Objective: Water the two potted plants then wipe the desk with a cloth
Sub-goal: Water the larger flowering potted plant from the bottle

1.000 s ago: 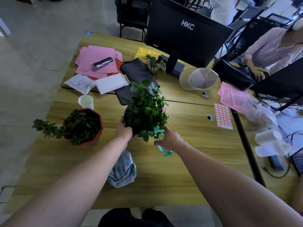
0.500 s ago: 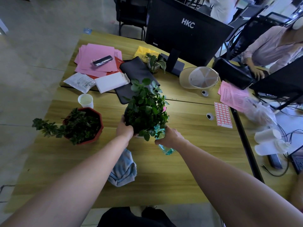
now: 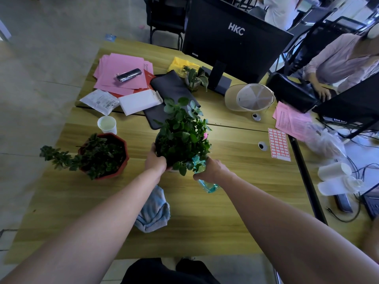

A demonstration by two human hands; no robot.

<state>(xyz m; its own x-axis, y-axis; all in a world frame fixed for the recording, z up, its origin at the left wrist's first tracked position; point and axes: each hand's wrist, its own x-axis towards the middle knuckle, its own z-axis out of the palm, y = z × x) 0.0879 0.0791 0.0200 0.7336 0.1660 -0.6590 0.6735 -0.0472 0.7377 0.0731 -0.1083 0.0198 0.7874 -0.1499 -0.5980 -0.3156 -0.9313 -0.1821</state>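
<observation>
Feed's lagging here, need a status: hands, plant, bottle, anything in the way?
Left hand grips middle plant's pot. Right hand grips teal spray bottle, nozzle in the foliage. Cloth lies untouched beneath left forearm. Red-potted plant stands apart, left.

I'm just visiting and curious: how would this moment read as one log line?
left hand: holds black pot | right hand: grips spray bottle at plant | cloth: on desk, untouched
</observation>
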